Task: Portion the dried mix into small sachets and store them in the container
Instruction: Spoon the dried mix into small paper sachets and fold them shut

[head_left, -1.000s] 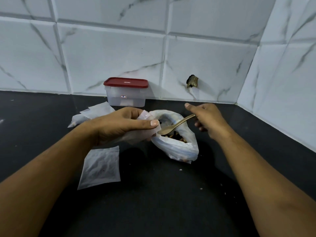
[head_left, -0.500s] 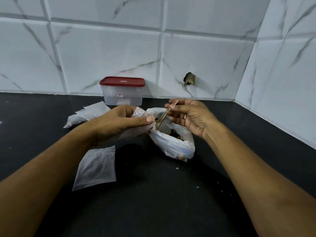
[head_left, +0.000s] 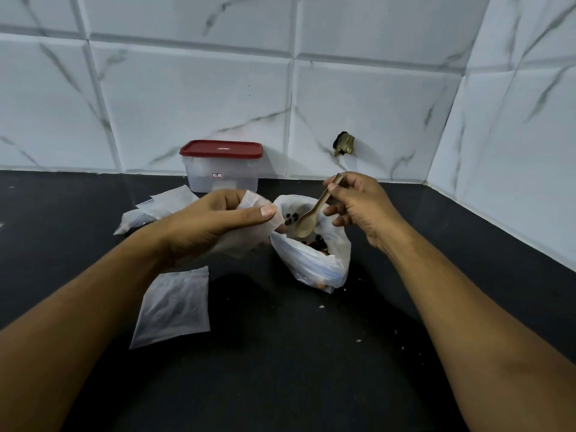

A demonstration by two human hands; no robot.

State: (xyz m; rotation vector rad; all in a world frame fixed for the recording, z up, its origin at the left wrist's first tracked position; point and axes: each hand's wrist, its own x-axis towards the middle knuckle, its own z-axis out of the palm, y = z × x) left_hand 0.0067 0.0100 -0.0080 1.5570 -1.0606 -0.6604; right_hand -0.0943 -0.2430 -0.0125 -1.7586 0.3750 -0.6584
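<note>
The mix point(head_left: 318, 243), dark dried pieces, sits in an open white plastic bag point(head_left: 311, 266) on the black counter point(head_left: 280, 369), at centre, just in front of the hands. More dark bits cling to the bag's inner wall.

A wooden spoon point(head_left: 313, 215) is over the bag mouth, bowl down and tilted toward the left, handle rising to the upper right. Whether the bowl touches the mix cannot be told. The right hand point(head_left: 361, 207) pinches the handle end between thumb and forefinger; the other fingers are curled loosely beneath. The right forearm comes in from the lower right, wrist raised above the bag.

The left hand point(head_left: 212, 226) grips a white sachet point(head_left: 256, 201) just beside the bag's left rim, thumb laid flat along the top, fingers curled round underneath. The sachet's edge touches or nearly touches the bag. The left forearm comes in from the lower left.

A flat sachet point(head_left: 174, 307) lies on the counter below the left wrist. A loose stack point(head_left: 159, 207) of further sachets lies behind the left hand. A clear container point(head_left: 223, 179), red lid point(head_left: 221, 149) on, stands at the back against the marbled tile wall point(head_left: 187, 98). Pale crumbs point(head_left: 321, 306) dot the counter near the bag.
</note>
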